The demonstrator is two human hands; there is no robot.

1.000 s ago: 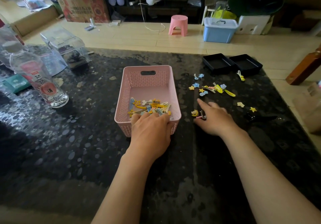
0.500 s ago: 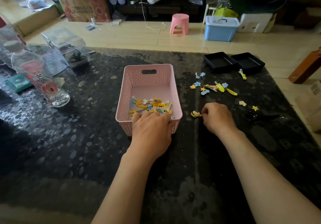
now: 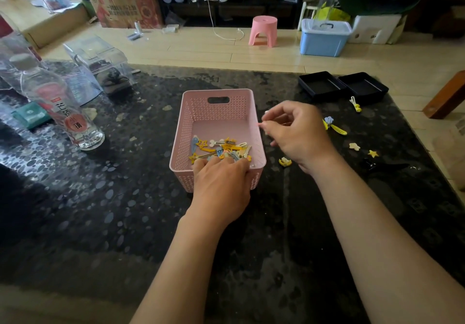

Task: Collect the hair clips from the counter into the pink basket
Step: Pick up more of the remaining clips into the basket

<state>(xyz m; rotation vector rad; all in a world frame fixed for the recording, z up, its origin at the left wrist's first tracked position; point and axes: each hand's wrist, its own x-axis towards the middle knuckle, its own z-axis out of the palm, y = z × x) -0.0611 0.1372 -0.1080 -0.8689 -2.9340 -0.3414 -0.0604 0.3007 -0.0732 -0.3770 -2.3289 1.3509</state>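
Hair clips [image 3: 221, 149] pile in the pink basket [image 3: 218, 112]; your left hand [image 3: 221, 182] grips its near rim to steady it, while your right hand [image 3: 294, 132] pinches a small clip at the rim, ready to drop.

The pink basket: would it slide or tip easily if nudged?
Probably slides: the pink basket looks like thin perforated plastic, holding only a few hair clips. Tipping seems unlikely, since it is low and wide, and the left hand grips its near rim.
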